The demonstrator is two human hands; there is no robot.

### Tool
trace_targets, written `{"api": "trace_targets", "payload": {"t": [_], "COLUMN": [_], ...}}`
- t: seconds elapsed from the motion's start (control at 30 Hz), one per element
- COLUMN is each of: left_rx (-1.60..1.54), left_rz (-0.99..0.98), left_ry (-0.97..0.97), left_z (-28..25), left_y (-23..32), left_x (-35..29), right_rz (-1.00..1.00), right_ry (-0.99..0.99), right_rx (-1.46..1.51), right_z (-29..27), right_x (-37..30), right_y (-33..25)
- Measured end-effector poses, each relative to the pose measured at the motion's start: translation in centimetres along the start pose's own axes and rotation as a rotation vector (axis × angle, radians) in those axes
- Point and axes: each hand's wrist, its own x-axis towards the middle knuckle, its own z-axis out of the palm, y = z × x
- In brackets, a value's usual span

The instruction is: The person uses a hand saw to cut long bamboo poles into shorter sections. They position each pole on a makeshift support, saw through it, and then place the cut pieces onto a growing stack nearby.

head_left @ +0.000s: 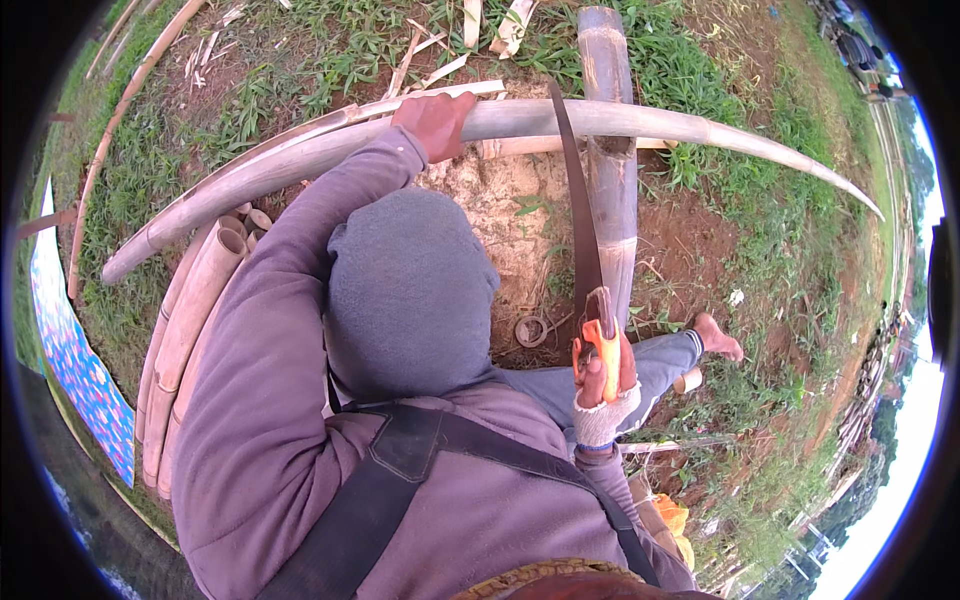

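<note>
Holding saw (586, 240), left grip (436, 125) on bamboo (512, 120)

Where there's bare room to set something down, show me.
Reddish soil right of the cross pole, between long pole and leg, is mostly free. So is the pale patch between cap and saw blade, beyond the bamboo ring. Crowded: the left, with bamboo tubes, and the far side, with split strips.

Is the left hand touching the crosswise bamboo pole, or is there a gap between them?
Touching: the head view shows the left hand laid over the crosswise bamboo pole, with no gap visible between them.
</note>
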Motion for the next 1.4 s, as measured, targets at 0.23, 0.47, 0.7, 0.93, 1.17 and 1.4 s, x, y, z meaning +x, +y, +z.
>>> {"api": "trace_targets", "payload": {"t": [0.23, 0.47, 0.7, 0.93, 1.17, 1.4], "left_rx": [-0.011, -0.017, 0.002, -0.016, -0.021, 0.026], "left_rz": [0.002, -0.053, -0.016, -0.008, -0.013, -0.04], "left_ry": [0.016, -0.006, 0.017, 0.021, 0.072, 0.076], "left_z": [-0.3, -0.1, 0.3, -0.2, -4.4, -3.7], "left_y": [1.0, 0.1, 0.6, 0.1, -0.2, -2.0], "left_x": [0.6, 0.2, 0.3, 0.0, 2.1, 7.1], "right_rz": [-0.377, -0.048, -0.28, -0.391, -0.399, -0.521], "right_ry": [0.107, 0.018, 0.127, 0.094, 0.084, 0.018], "right_rx": [-0.288, -0.068, -0.253, -0.202, -0.183, -0.228], "right_z": [7.7, 1.5, 6.0, 8.4, 8.0, 8.5], "right_x": [16.4, 2.6, 12.0, 17.0, 18.7, 23.2], "right_y": [-1.3, -0.1, 0.2, 0.0, -2.5, 0.7]}}
